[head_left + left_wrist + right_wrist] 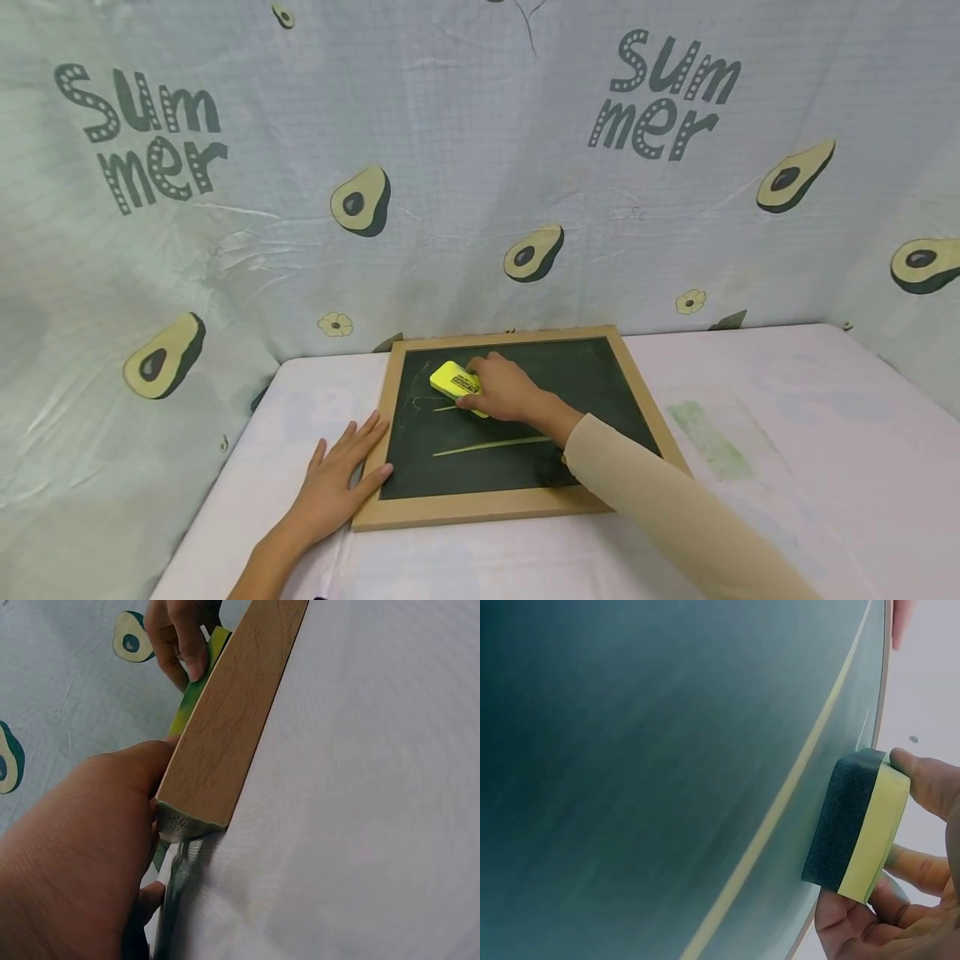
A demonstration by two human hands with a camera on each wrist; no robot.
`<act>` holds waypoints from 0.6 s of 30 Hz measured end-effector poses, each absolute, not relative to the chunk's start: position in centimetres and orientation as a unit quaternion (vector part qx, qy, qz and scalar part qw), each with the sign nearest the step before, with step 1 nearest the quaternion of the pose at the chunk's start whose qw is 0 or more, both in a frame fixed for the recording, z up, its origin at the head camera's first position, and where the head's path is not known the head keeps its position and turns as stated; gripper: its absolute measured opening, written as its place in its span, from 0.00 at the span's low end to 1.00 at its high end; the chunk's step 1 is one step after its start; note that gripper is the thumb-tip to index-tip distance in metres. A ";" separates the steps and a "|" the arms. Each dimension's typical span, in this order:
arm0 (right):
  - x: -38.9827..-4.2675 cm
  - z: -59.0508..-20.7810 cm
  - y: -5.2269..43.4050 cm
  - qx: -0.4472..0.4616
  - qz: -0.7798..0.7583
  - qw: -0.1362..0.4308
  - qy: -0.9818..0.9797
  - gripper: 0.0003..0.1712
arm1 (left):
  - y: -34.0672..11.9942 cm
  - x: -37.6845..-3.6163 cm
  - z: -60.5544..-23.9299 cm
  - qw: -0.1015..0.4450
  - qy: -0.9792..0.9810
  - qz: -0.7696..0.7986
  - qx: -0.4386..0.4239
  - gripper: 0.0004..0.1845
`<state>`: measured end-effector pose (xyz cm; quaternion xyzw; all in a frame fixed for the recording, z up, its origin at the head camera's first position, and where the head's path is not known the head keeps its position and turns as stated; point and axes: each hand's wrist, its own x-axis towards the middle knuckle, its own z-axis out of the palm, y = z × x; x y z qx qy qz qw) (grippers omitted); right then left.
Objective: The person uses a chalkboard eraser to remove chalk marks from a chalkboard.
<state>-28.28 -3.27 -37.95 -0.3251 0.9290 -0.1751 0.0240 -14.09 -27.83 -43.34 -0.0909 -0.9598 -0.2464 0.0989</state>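
Note:
A chalkboard [525,462] in a light wooden frame lies on the table, with yellow lines [487,447] and faint chalk smudges on its dark face. My right hand [504,390] grips a yellow board eraser [453,379] over the board's upper left part. In the right wrist view the eraser [874,832] shows a black felt layer toward the board, and thumb and fingers pinch its sides. With fingers spread, my left hand [333,487] rests at the left side of the frame, its fingertips touching the wood. The left wrist view shows the frame's edge [225,720] close up.
A white cloth covers the table [780,467], with a greenish smudge [708,439] right of the board. Behind it hangs a pale curtain [450,108] printed with avocados and lettering. A small dark object [320,597] shows at the bottom edge.

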 end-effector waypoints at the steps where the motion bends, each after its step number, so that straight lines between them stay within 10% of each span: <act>1: -28.2 -37.9 -3.7 -0.328 -0.173 0.025 0.928 0.35 | -27.8 -14.1 -43.4 0.098 -0.960 -0.246 -0.090 0.35; 18: -27.9 -37.5 -5.4 -0.346 -0.172 0.053 0.921 0.35 | -27.9 -14.1 -43.4 0.092 -0.960 -0.249 -0.089 0.35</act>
